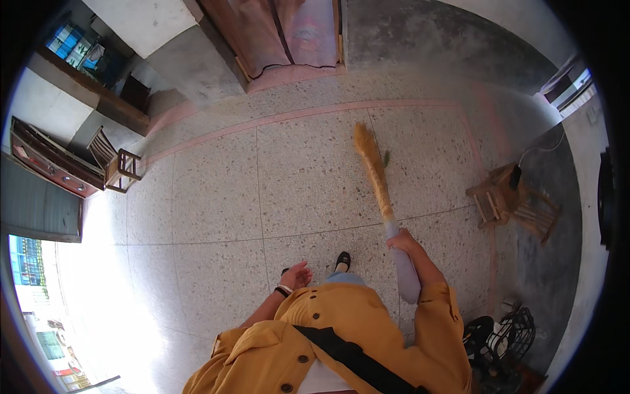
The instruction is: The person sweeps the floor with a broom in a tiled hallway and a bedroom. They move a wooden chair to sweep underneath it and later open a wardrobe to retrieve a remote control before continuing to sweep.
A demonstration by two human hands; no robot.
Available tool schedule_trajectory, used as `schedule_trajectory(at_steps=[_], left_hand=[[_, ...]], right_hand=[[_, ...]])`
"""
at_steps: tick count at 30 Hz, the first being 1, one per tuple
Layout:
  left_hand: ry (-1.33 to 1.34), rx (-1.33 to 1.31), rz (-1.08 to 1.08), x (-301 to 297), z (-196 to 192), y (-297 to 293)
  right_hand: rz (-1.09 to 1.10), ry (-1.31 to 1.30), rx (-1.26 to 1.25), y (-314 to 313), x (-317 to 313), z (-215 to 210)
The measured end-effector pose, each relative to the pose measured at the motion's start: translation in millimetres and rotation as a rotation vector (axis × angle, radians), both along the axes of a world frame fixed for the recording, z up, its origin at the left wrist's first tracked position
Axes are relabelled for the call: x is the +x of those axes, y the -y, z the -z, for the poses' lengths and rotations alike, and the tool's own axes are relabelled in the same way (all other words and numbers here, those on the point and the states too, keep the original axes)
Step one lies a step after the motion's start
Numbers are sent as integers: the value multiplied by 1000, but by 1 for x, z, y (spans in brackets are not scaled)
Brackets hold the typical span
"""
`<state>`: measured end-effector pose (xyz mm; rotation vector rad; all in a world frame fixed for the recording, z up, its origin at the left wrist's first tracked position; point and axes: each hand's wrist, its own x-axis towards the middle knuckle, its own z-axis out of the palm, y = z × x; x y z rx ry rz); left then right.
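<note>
My right hand (pixel 405 241) is wrapped round the pale grey handle of a broom (pixel 375 172). Its tan, straw-like head points away from me, over the speckled floor. Whether the tip touches the floor I cannot tell. Close beside the broom head there is a small dark green spot (pixel 387 157). In front of my waist, my left hand (pixel 296 276) holds nothing, its fingers loosely bent and apart. A dark band and a light one circle that wrist.
A wooden chair (pixel 115 161) stands at the left by a reddish cabinet (pixel 52 161). At the right are more wooden chairs (pixel 502 197) with a cord above them. Near me on the right sits a black fan (pixel 508 335). A curtained doorway (pixel 282 33) lies at the far side.
</note>
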<state>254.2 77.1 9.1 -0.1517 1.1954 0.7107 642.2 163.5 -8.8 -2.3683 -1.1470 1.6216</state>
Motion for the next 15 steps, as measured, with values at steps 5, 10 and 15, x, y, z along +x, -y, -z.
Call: schedule_trajectory(at_steps=[5, 10, 15], left_hand=[[18, -12, -18, -13, 22, 13], [73, 13, -45, -10, 27, 3], [53, -5, -82, -3, 11, -3]], right_hand=[[24, -197, 45, -10, -21, 8], [-68, -463, 5, -21, -86, 6], [-141, -506, -180, -31, -135, 31]])
